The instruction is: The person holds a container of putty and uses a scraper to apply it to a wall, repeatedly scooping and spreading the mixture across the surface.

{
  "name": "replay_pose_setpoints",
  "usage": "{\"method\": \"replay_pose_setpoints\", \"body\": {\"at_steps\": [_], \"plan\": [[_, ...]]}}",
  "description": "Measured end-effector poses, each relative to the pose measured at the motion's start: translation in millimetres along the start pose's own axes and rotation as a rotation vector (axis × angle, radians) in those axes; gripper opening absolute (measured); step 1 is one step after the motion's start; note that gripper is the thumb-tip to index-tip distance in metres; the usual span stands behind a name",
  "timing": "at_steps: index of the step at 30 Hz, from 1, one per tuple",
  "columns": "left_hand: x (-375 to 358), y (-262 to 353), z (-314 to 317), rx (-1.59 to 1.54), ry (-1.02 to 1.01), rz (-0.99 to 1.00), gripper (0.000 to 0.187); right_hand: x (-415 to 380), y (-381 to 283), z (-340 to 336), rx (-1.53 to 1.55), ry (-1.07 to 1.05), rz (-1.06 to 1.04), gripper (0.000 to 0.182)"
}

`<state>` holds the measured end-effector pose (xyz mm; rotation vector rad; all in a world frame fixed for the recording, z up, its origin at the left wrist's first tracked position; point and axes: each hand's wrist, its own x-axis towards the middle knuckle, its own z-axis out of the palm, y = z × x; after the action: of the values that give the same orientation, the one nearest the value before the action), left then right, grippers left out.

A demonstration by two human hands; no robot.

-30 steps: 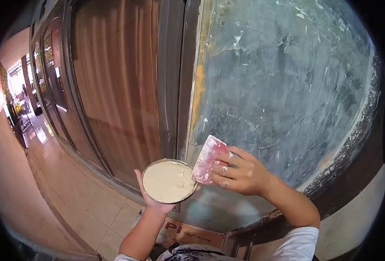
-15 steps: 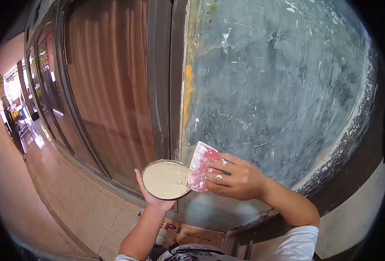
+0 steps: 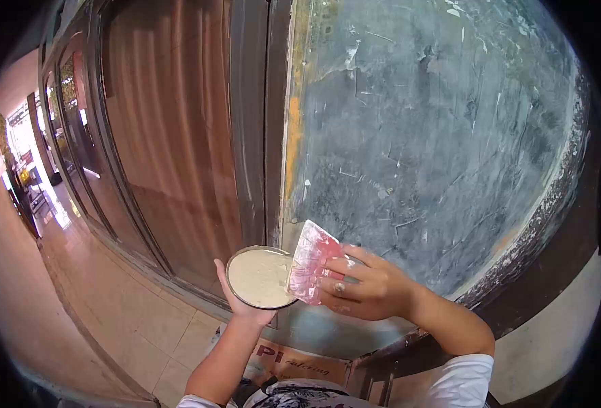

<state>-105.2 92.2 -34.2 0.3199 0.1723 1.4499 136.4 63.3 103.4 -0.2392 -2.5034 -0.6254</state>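
My left hand (image 3: 251, 313) holds up a round, dark-rimmed container of cream-coloured putty (image 3: 256, 277) from below, with the thumb along its left side. In my right hand (image 3: 362, 282) is a red plastic putty spreader (image 3: 312, 264), its face smeared with white. The spreader's left edge meets the right side of the container and covers part of the putty there. White smears mark the right fingers. Behind both hands stands a grey-blue wall (image 3: 396, 136) with scratches and white patches.
A dark wooden frame (image 3: 254, 136) and glass pane with a brown curtain (image 3: 171, 122) rise at the left. Tiled floor (image 3: 137, 306) runs back toward a bright opening. A printed catering banner (image 3: 300, 366) lies low in front of my body. Dark trim (image 3: 545, 251) borders the wall's right side.
The putty container has shifted slightly right and up. The spreader has moved slightly left against it, covering a bit more of its right edge.
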Motion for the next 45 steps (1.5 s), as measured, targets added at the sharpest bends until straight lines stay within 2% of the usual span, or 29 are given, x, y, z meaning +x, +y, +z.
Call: {"method": "replay_pose_setpoints", "body": {"at_steps": [2, 6, 10, 12, 13, 15, 16, 18, 22, 24, 26, 33, 34, 36, 38, 40, 42, 44, 45], "plan": [[-0.1, 0.5, -1.3, -0.005, -0.045, 0.002, 0.089, -4.0, -1.6, 4.5, 0.017, -0.01, 0.041, 0.016], [-2.9, 2.0, 4.2, 0.031, 0.028, 0.024, 0.089, -6.7, -5.2, 10.7, 0.123, 0.013, 0.11, 0.015], [-5.7, 3.0, 3.0, -0.012, 0.041, -0.016, 0.088, -1.6, -8.4, 8.2, 0.135, 0.008, 0.059, 0.016], [-7.3, 2.5, 3.6, 0.0, 0.025, -0.043, 0.089, -2.8, -11.2, 11.4, 0.299, -0.01, 0.206, 0.019], [-8.3, 2.2, 4.8, 0.003, 0.027, -0.042, 0.09, -2.9, -10.5, 12.0, 0.3, -0.01, 0.205, 0.019], [-8.1, 2.5, 0.5, -0.016, -0.03, -0.049, 0.089, -2.7, -9.0, 12.9, 0.189, -0.045, 0.08, 0.021], [-8.4, 2.9, -0.3, -0.034, -0.086, -0.057, 0.088, -1.1, -10.0, 12.6, 0.19, -0.046, 0.079, 0.021], [-9.2, 1.9, 0.7, -0.016, -0.064, -0.044, 0.087, 2.7, -12.9, 11.4, 0.194, -0.022, 0.085, 0.015], [-7.0, 3.0, -5.0, -0.034, -0.073, -0.051, 0.087, 0.5, -11.7, 16.6, 0.183, 0.011, 0.099, 0.018], [-8.1, 2.9, -4.2, 0.001, 0.035, -0.035, 0.087, -1.5, -9.3, 19.4, 0.139, 0.042, 0.104, 0.019], [-7.4, 2.7, -7.1, 0.006, 0.048, -0.032, 0.088, -4.2, -5.8, 18.9, 0.119, 0.035, 0.085, 0.021], [-8.6, 4.3, -9.1, -0.005, -0.017, -0.007, 0.091, -4.8, -5.1, 20.3, -0.084, 0.026, 0.142, 0.016], [-9.1, 5.8, -9.4, -0.037, -0.078, -0.045, 0.093, -4.6, -4.3, 19.9, -0.087, 0.027, 0.139, 0.016], [-10.8, 9.3, -10.8, -0.1, -0.197, -0.118, 0.099, -5.0, -2.9, 19.7, -0.066, 0.022, 0.25, 0.02], [-13.4, 12.2, -14.3, -0.121, -0.167, -0.151, 0.103, -1.2, 2.6, 20.1, -0.076, 0.065, 0.286, 0.024], [-16.9, 15.1, -18.7, -0.178, -0.257, -0.18, 0.106, 3.4, 13.4, 18.9, -0.14, 0.199, 0.411, 0.023], [-20.3, 17.5, -27.6, -0.245, -0.266, -0.178, 0.107, 8.0, 24.1, 20.1, -0.161, 0.22, 0.464, 0.019], [-22.7, 20.9, -38.1, -0.242, -0.192, -0.13, 0.106, 13.0, 35.4, 30.4, -0.23, 0.266, 0.571, 0.016], [-22.9, 23.0, -41.8, -0.257, -0.245, -0.128, 0.105, 11.3, 42.0, 41.5, -0.244, 0.266, 0.577, 0.017]]}}
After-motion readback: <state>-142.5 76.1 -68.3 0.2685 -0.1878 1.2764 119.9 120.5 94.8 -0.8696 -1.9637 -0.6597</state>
